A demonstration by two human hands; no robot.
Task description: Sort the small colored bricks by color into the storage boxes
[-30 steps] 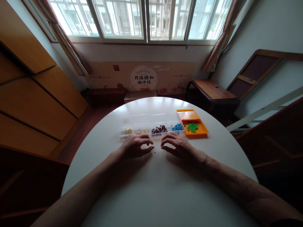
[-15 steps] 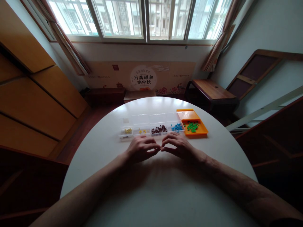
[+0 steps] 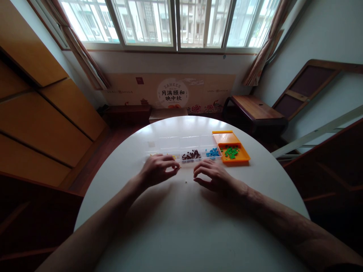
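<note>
My left hand [image 3: 159,170] hovers in front of the clear compartment box, thumb and forefinger pinched on a small yellowish piece [image 3: 180,167]. It hides much of the box's left compartments and the yellow pieces [image 3: 175,157] there. My right hand [image 3: 212,175] is to the right, fingers curled, with a slight gap between thumb and forefinger tips and nothing visible in it. On the table between the hands lies a tiny piece [image 3: 186,182], too small to name. Dark brown pieces [image 3: 191,155] and blue pieces [image 3: 212,152] fill the compartments behind.
The clear box's raised lid [image 3: 189,142] leans back on the round white table [image 3: 198,234]. At its right end an orange tray [image 3: 243,155] holds green pieces [image 3: 231,152]. Beyond the table stand a wooden side table [image 3: 256,105] and a window [image 3: 198,26].
My hands have come apart; the left moved leftward with a small piece in its fingertips. The right stayed nearly in place and its fingertips loosened. A tiny piece now shows on the table between them.
</note>
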